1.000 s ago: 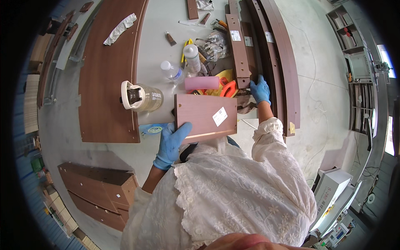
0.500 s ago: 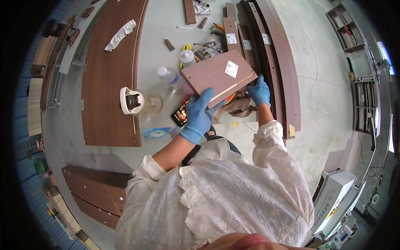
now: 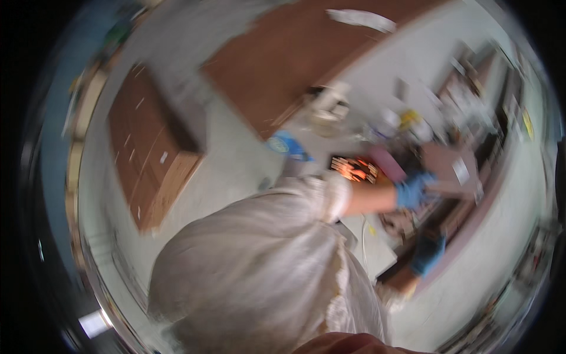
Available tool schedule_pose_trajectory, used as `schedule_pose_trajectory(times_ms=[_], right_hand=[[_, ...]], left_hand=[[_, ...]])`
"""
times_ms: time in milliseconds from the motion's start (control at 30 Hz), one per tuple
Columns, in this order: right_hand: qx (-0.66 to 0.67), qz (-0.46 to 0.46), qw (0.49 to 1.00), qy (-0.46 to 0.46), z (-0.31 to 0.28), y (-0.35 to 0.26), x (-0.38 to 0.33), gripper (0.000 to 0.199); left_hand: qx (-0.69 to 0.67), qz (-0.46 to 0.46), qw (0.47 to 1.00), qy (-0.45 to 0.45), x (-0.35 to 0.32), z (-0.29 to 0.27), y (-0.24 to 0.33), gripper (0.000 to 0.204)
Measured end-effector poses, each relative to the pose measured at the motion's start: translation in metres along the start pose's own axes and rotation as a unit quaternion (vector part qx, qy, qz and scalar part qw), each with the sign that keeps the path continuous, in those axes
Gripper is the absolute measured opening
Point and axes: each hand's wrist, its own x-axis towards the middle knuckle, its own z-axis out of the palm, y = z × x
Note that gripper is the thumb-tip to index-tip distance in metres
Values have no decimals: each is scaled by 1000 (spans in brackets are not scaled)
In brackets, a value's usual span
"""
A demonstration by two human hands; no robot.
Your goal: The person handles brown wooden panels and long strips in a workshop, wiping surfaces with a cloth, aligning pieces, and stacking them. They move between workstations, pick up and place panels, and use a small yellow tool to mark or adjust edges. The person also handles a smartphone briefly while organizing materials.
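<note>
The whole head view is smeared by motion. My left hand (image 3: 414,190), in a blue glove, grips the near left end of a short brown wooden board (image 3: 443,164) with a white label on its face. My right hand (image 3: 429,253), gloved too, is lower down, beside the long dark brown boards (image 3: 457,213) at the table's right side. Its fingers are too blurred to make out, and a gap separates it from the short board. A lit phone (image 3: 354,169) lies to the left of my left hand, near a pinkish-red thing (image 3: 386,162).
A large brown panel (image 3: 306,50) with a crumpled white cloth (image 3: 361,19) covers the table's left part. A light-coloured jug (image 3: 328,115) and bottles (image 3: 420,130) stand near the middle. Brown boards are stacked (image 3: 150,159) on the floor at left.
My view has swung sharply to the left, so the table and both hands now appear further right and tilted. The short board is still in my left hand.
</note>
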Motion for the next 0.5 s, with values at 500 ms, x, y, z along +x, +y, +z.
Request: schedule_pose_trajectory(times_ms=[500], right_hand=[[233,116,961,94,39,-49,-11,26]], left_hand=[[-123,59,988,73,44,35,-2,73]])
